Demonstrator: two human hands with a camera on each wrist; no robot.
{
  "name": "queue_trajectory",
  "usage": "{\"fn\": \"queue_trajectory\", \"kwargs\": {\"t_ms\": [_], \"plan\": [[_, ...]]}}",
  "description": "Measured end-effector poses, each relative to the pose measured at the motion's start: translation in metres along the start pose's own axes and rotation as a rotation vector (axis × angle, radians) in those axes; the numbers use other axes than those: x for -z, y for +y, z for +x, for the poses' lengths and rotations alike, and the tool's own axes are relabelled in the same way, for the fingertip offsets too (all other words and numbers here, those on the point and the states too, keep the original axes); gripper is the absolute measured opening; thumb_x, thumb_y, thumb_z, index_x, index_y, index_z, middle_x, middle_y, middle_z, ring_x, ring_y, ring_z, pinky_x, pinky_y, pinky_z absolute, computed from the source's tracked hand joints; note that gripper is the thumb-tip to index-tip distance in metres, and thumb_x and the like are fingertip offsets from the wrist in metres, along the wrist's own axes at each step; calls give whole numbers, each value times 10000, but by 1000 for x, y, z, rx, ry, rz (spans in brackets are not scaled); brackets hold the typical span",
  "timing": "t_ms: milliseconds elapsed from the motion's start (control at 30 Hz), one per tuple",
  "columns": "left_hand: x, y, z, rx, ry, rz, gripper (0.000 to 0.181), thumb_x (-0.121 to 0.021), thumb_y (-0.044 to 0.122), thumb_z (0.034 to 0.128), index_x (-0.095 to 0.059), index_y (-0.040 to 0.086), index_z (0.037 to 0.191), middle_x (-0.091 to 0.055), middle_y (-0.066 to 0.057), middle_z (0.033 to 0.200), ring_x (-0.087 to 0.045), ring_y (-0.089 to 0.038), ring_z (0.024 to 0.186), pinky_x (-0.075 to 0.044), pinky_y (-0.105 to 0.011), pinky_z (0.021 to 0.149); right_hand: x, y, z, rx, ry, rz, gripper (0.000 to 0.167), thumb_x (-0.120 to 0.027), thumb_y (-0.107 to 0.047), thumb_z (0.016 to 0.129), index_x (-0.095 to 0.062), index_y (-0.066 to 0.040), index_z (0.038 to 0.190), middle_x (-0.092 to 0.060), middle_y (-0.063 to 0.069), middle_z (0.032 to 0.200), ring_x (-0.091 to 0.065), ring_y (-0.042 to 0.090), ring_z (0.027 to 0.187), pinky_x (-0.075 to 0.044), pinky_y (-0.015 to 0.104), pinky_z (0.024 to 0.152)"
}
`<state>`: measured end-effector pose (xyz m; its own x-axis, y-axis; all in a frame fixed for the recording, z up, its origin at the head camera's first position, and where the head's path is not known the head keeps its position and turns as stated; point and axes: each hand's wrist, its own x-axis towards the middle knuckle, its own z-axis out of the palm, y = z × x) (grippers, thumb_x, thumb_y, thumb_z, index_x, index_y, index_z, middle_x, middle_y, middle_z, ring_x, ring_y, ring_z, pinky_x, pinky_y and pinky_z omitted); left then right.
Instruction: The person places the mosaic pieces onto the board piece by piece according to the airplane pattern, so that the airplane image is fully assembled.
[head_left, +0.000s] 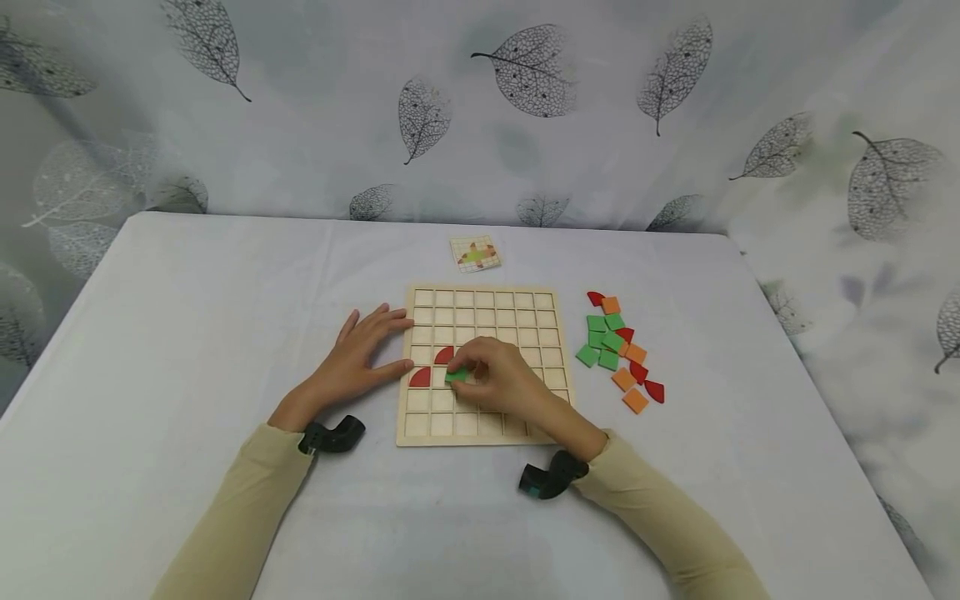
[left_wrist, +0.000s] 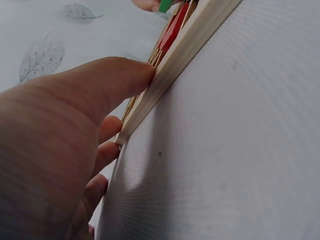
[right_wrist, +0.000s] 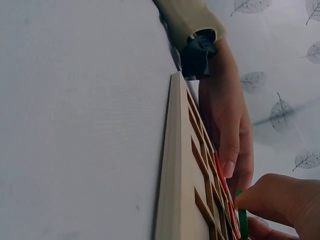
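Observation:
A wooden grid board [head_left: 486, 439] lies on the white table, with a red quarter-round piece [head_left: 421, 377] in a cell near its left edge and another red piece [head_left: 444, 356] one row higher, one column to the right. My right hand [head_left: 504, 379] pinches a green square [head_left: 455, 377] over the cell just below that upper red piece; in the right wrist view the green square [right_wrist: 243, 221] stands tilted between thumb and fingers. My left hand [head_left: 358, 358] rests with spread fingers against the board's left edge, thumb touching the frame [left_wrist: 167, 80] in the left wrist view.
Right of the board lies a loose pile of green squares [head_left: 597, 323], orange squares [head_left: 635, 401] and red quarter-round pieces [head_left: 655, 392]. A small patterned card [head_left: 475, 253] lies behind the board. Leaf-printed cloth [head_left: 300, 108] hangs behind the table.

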<state>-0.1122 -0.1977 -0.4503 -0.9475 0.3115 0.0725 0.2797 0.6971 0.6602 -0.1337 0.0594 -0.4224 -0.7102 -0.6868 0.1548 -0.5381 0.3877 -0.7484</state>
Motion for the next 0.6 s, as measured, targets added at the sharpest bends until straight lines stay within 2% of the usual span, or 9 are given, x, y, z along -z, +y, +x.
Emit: {"fn": "queue_trajectory", "kwargs": {"t_ms": [167,333,600], "plan": [[-1,0,-1,-22,18,-5,589,-707,306,893,-492,100,1401,-401,-136,1509,-180,-327,1481,37,-526,1187,-4,-2,4,-3,-24,-27,94,-748,-55,832,-718,-77,917,-690,21,966,-570,168,808,-492,219,707],[-1,0,-1,-16,14,-4,599,-714,304,890,-488,100,1406,-394,-132,1515,-174,-319,1484,45,-516,1189,-5,-5,4,-5,-37,-20,81,-745,-47,840,-712,-51,914,-684,58,985,-601,156,795,-517,214,705],[0,0,0,-9,5,10,603,-709,318,892,-483,109,1410,-394,-118,1515,-173,-304,1486,51,-506,1191,-5,-5,4,-38,-64,-40,64,-739,-76,858,-759,-77,919,-631,59,1038,-595,158,851,-517,227,730]]}}
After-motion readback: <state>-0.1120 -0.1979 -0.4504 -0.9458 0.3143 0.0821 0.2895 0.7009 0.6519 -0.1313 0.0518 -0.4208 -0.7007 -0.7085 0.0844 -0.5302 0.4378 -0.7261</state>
